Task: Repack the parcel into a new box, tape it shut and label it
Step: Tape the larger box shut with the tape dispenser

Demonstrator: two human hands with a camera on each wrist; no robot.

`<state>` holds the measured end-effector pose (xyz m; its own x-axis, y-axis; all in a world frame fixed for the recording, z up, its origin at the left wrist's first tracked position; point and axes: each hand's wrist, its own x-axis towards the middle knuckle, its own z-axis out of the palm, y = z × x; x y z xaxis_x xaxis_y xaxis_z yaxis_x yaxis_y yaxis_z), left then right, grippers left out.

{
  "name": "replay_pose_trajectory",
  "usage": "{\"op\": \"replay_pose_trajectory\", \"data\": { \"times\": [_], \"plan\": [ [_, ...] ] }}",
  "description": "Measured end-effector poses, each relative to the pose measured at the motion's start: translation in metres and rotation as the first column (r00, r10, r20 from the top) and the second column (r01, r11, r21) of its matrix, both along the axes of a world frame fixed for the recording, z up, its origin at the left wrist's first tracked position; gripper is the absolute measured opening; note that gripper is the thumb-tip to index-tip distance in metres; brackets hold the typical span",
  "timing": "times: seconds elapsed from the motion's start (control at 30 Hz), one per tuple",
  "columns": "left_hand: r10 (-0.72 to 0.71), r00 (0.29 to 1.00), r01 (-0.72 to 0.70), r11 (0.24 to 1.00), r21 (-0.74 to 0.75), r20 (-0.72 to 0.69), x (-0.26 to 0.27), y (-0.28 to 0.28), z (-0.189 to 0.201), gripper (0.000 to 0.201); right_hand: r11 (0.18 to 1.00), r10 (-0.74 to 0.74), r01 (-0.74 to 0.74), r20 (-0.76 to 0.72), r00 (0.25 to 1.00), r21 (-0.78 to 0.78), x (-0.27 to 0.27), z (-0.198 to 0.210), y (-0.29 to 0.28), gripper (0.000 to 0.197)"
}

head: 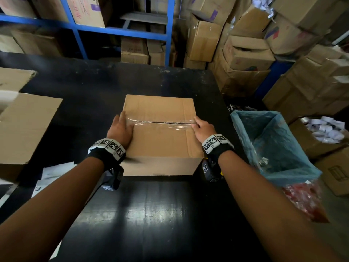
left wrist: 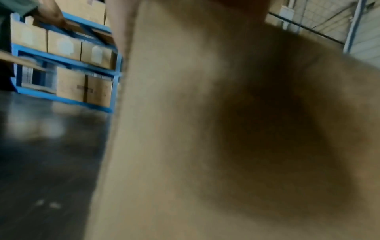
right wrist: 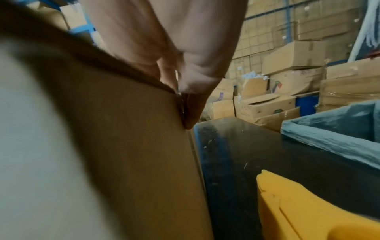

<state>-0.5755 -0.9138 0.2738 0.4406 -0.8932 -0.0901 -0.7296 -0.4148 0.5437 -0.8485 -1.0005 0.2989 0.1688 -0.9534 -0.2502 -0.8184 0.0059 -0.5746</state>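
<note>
Head view: left hand (head: 119, 129) lies flat, fingers straight, on the left edge of a closed brown box (head: 160, 133) mid-surface (head: 151, 205); clear tape (head: 164, 123) spans its seam, running left-right; right hand (head: 203, 128) presses flat on the tape's right end.

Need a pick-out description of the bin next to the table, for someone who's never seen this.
Start at the black table with the taped box in the middle. Off its right edge, beside the right hand, stands the bin. Unlike the brown cartons stacked around it, it is open-topped and lined with a blue-grey plastic bag.
</note>
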Motion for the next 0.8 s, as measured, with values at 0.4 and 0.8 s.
{"op": "replay_pose_trajectory", "data": {
  "times": [0.4, 0.8],
  "plan": [
    [0.19, 0.965, -0.153, 0.967, 0.204, -0.178, 0.002, 0.004, 0.003, 0.062, 0.998, -0.003, 0.01, -0.11, 0.994, 0.063, 0.007, -0.001, -0.011, 0.048],
    [-0.407, 0.837, 0.358, 0.913, 0.197, 0.366, -0.031, 0.003, -0.001, 0.06, 0.922, 0.335, -0.385, -0.433, 0.837, -0.03, 0.024, -0.018, -0.006, 0.052]
  ]
}}
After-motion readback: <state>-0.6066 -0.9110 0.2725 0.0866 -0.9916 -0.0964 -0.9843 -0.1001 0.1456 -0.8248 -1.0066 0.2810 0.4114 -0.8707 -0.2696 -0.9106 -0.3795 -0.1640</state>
